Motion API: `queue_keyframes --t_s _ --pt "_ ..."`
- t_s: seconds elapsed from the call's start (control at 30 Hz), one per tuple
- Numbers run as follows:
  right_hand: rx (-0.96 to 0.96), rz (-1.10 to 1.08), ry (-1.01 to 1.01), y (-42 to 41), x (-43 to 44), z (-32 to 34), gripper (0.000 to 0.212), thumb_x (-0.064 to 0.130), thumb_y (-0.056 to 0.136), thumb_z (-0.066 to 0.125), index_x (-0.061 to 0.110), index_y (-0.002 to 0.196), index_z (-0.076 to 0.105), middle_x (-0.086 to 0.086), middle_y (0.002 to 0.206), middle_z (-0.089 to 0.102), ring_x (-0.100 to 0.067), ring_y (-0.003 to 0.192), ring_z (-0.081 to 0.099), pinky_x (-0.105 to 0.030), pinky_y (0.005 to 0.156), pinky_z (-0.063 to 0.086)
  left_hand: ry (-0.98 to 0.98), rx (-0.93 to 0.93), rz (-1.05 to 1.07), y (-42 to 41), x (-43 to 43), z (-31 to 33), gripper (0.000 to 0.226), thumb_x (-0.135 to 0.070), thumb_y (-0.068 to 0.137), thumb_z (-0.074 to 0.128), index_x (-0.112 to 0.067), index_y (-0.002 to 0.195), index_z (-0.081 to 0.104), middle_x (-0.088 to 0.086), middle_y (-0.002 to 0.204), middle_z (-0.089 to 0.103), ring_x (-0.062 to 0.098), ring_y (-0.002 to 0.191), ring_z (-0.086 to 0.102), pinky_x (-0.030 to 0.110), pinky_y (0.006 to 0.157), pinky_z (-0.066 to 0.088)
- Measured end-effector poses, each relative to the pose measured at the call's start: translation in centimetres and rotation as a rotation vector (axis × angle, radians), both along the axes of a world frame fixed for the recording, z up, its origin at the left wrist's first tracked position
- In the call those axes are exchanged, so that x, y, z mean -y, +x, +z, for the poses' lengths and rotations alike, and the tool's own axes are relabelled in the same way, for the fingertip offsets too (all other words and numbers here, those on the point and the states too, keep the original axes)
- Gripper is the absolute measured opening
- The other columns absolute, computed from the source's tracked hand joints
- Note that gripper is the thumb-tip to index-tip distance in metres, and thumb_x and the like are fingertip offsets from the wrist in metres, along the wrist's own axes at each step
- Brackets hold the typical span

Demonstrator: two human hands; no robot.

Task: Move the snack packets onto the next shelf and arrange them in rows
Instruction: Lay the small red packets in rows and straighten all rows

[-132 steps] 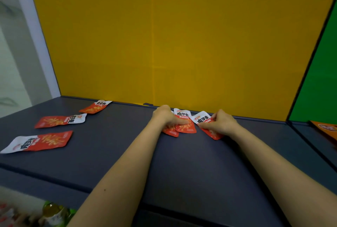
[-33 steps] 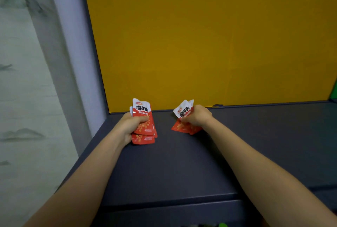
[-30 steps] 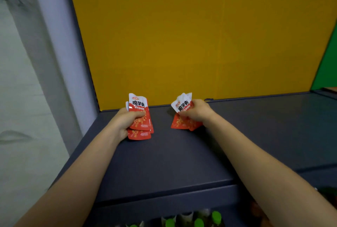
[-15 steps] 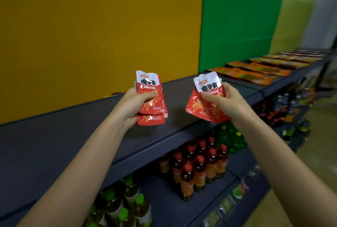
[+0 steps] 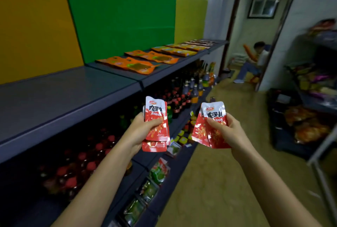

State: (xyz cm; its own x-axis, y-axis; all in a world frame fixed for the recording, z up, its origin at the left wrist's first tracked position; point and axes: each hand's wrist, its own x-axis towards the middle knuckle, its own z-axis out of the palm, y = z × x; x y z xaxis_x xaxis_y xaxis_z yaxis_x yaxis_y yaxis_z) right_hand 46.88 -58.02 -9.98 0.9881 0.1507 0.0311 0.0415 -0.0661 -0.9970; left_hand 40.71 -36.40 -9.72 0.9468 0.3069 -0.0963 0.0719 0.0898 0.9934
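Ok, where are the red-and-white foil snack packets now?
Head view, centre: red-and-white foil snack packets split between the left hand and right hand, held right of the dark grey shelf.

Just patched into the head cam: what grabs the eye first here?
Red snack packets held up mid-frame: the left stack gripped in the left hand, the right stack in the right hand. Beyond, orange packets lie in rows on the shelf before the green panel.

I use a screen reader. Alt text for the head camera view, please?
The left hand and right hand each grip a few red-and-white snack packets in front of a dark shelf. Orange packets lie in rows farther along it; bottles stand below.
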Motion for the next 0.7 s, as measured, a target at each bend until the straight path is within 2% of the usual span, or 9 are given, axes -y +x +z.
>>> queue_keyframes --t_s 0.13,0.3,0.4,0.5,0.7 --pt "-0.046 -0.099 0.029 3.3 4.7 -1.8 0.027 0.015 0.083 0.067 0.013 0.109 0.061 0.0 0.09 0.068 -0.013 0.076 0.063 -0.023 0.066 0.05 -0.011 -0.058 -0.07 5.0 4.2 -1.9 0.02 -0.01 0.086 0.061 -0.012 0.106 0.057 0.006 0.087 0.068 0.018 0.074 0.066 0.028 0.063 0.052" --pt "-0.054 -0.204 0.026 8.5 9.2 -2.9 0.027 0.019 0.083 0.067 0.015 0.109 0.062 -0.003 0.098 0.07 -0.018 0.087 0.065 -0.026 0.072 0.05 -0.037 -0.075 -0.131 12.4 8.0 -2.7 0.015 -0.008 0.087 0.058 -0.011 0.102 0.057 0.007 0.085 0.067 0.019 0.072 0.065 0.029 0.062 0.051" --pt "-0.07 -0.235 0.021 12.4 11.0 -3.8 0.027 0.019 0.084 0.067 0.013 0.11 0.062 -0.004 0.1 0.07 -0.017 0.085 0.065 -0.026 0.071 0.05 -0.078 -0.108 -0.155 17.4 9.9 -3.8 0.01 -0.005 0.088 0.057 -0.012 0.096 0.058 0.006 0.081 0.067 0.018 0.065 0.067 0.029 0.06 0.054" --pt "-0.081 -0.241 0.024 17.5 12.3 -4.3 0.025 0.019 0.084 0.066 0.015 0.108 0.06 -0.004 0.098 0.069 -0.014 0.08 0.064 -0.024 0.068 0.05 -0.089 -0.131 -0.191 23.1 11.4 -4.8 0.015 -0.005 0.087 0.056 -0.009 0.101 0.058 0.008 0.084 0.067 0.022 0.072 0.065 0.033 0.067 0.053" --pt "-0.058 -0.259 -0.014 30.7 13.4 -3.3 0.035 0.021 0.083 0.068 0.01 0.115 0.059 -0.007 0.104 0.069 -0.016 0.083 0.065 -0.025 0.07 0.051 -0.072 -0.092 -0.277 37.1 13.0 -4.1 0.018 -0.007 0.087 0.057 -0.008 0.105 0.059 0.012 0.091 0.068 0.025 0.079 0.066 0.037 0.076 0.053"
